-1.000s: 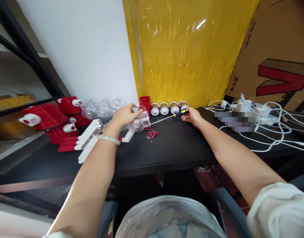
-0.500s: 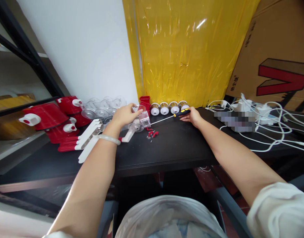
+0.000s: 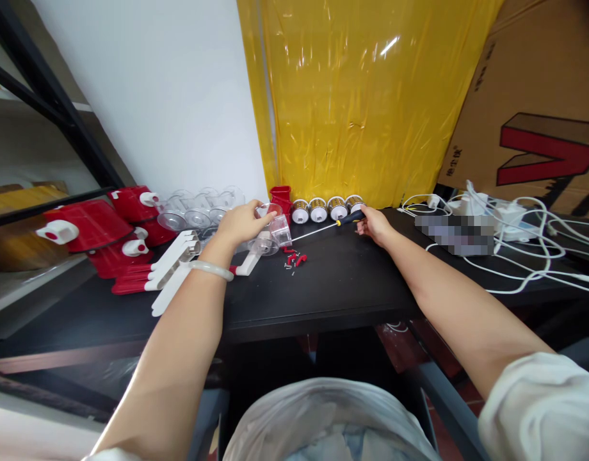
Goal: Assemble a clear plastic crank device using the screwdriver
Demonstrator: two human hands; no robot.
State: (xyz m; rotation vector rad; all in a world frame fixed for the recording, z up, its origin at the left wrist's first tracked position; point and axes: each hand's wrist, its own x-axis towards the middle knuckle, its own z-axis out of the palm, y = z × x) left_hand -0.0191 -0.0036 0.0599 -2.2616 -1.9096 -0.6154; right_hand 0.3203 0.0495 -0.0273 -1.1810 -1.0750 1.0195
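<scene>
My left hand (image 3: 241, 223) is closed over a clear plastic housing (image 3: 278, 229) with a white crank handle (image 3: 249, 262), holding it down on the black table (image 3: 333, 282). My right hand (image 3: 374, 225) grips the yellow-and-black handle of a long screwdriver (image 3: 345, 221). Its thin shaft runs left and its tip meets the clear housing. Small red clips and screws (image 3: 294, 259) lie loose just in front of the housing.
Red housings (image 3: 90, 224), clear cups (image 3: 198, 208) and white and red handles (image 3: 167, 269) lie at the left. A red part (image 3: 280, 195) and several metal drums (image 3: 328, 208) stand by the yellow sheet. White cables and chargers (image 3: 506, 224) spread at the right, below a cardboard box.
My right hand has turned a little on the screwdriver handle, hiding more of its yellow. The left hand and the housing stay where they were.
</scene>
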